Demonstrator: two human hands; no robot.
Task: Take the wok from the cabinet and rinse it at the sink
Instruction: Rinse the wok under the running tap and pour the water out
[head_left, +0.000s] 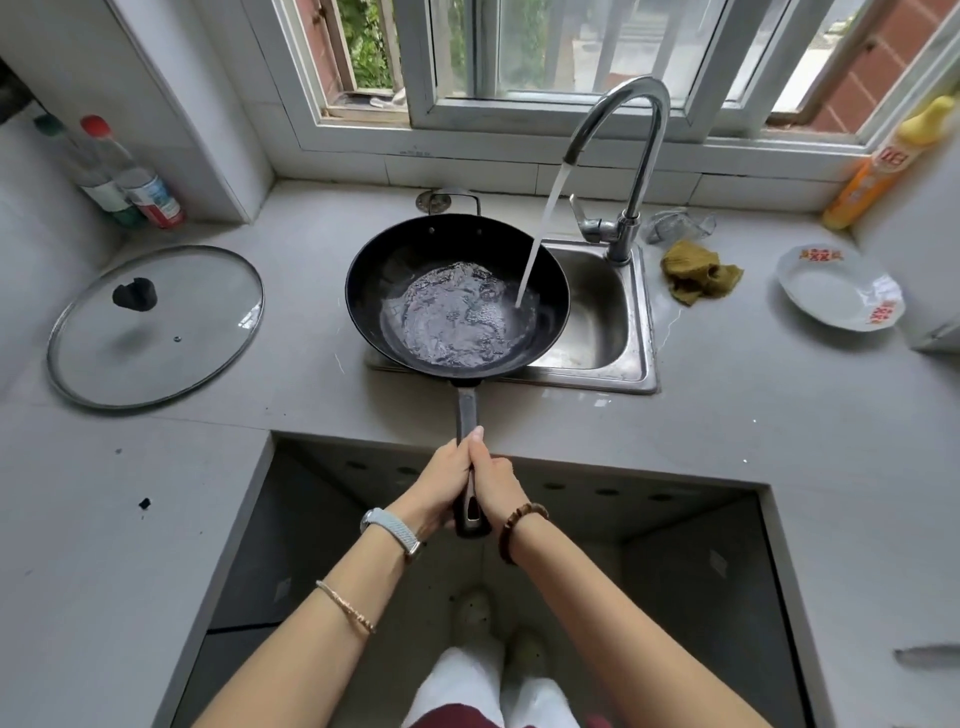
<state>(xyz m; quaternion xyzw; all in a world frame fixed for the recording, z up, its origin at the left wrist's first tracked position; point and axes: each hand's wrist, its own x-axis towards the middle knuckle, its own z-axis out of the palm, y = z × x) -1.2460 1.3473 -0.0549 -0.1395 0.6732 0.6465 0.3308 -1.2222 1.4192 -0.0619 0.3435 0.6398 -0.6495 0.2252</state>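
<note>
With left hand (441, 483) and right hand (496, 480) both clenched round the handle (466, 410), held the wok (374, 270) straight out at 12 o'clock. Gripped side by side near the butt end, left at 9 o'clock of the shaft, right at 3 o'clock, neither plainly nearer the bowl. Laid the long axis from 6 to 12 o'clock, with the handle crossing the front lip of the bench (727, 441).

Found the bench wrapping round on three sides. Held the bowl over the 9 o'clock part of the sink (597, 322), leaving the basin open at 3 o'clock; could not tell whether resting on the rim or carried. Noted water pooled and rippling inside.

Saw the glass lid (156, 325) lying flat at 9 o'clock of the wok, well apart. Saw the faucet (639, 130) at 1 o'clock, running, with its stream (540, 234) landing on the 3 o'clock side of the bowl. Noted a white plate (836, 291) far out at 3 o'clock, two bottles (130, 176) at 10 o'clock by the wall, and a crumpled rag (698, 278) just beside the sink's edge.

Judged rinsing under way, and a swirl and a tip toward 3 o'clock as the likely next move. Judged the faucet post the only thing near enough to catch the rim.
</note>
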